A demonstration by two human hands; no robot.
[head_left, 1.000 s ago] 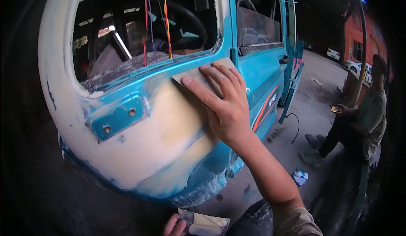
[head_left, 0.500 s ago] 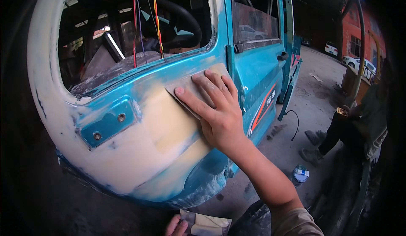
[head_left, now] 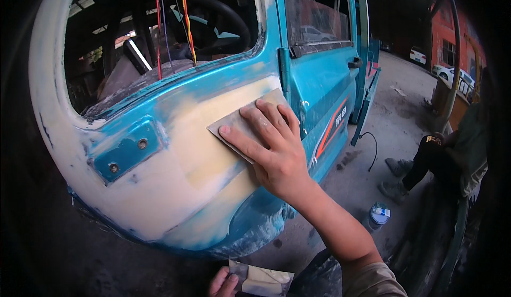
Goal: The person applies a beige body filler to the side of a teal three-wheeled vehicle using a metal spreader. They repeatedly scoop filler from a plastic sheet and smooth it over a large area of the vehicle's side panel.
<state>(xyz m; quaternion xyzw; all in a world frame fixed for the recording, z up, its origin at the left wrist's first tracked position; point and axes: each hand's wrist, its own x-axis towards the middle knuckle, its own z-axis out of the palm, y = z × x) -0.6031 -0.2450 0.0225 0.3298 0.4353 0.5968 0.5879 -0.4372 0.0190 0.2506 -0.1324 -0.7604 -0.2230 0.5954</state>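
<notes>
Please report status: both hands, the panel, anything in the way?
Right hand holds putty spreader against cab's front panel. Left hand grips putty-smeared plate. Panel part cream, part teal. No obstruction visible.

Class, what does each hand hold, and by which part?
Left hand: a plate, by its left end. Right hand: a grey sheet, fingers across its face, thumb hidden.

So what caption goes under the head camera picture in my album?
Right hand holds a flat sheet against a blue-and-cream cab; left hand holds a cream-smeared plate.
</notes>
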